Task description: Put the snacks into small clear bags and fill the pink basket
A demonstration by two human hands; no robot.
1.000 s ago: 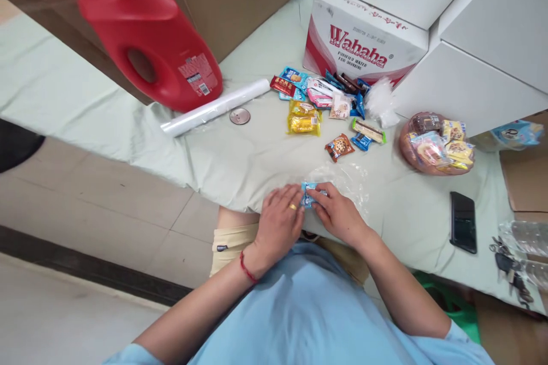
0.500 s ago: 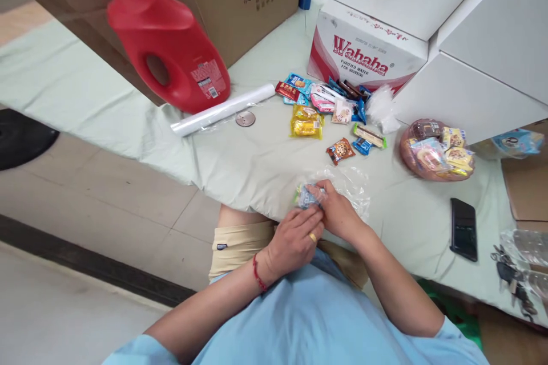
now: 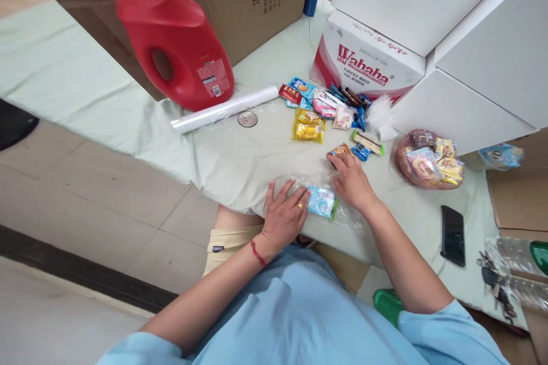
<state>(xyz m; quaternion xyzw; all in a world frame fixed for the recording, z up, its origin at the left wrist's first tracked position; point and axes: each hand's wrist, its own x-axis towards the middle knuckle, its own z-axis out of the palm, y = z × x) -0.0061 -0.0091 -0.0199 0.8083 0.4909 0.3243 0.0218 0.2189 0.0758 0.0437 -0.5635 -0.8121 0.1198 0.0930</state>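
Observation:
My left hand [image 3: 286, 208] lies flat with its fingers spread. Its fingertips press a clear plastic bag or film [image 3: 349, 218] and the edge of a light-blue snack packet with a green end [image 3: 321, 201]. Just beyond, my right hand [image 3: 353, 179] has its fingers curled onto a small orange-brown cookie packet [image 3: 340, 150], which they partly cover. Beside that packet lie a small blue packet [image 3: 361, 152] and a green-ended wafer packet [image 3: 368, 142]. A yellow packet [image 3: 308, 125] rests farther left.
A roll of clear film [image 3: 225, 109] and a round metal disc [image 3: 247, 119] lie beside the red jug [image 3: 180, 40]. Several snacks sit before the Wahaha carton [image 3: 363, 60]. On the right are a snack-filled bowl [image 3: 405, 165], phone [image 3: 452, 235] and keys [image 3: 492, 279].
Both hands were together around the light-blue packet. That packet now lies flat on the plastic. My left hand has spread out, and my right hand has moved forward onto the cookie packet.

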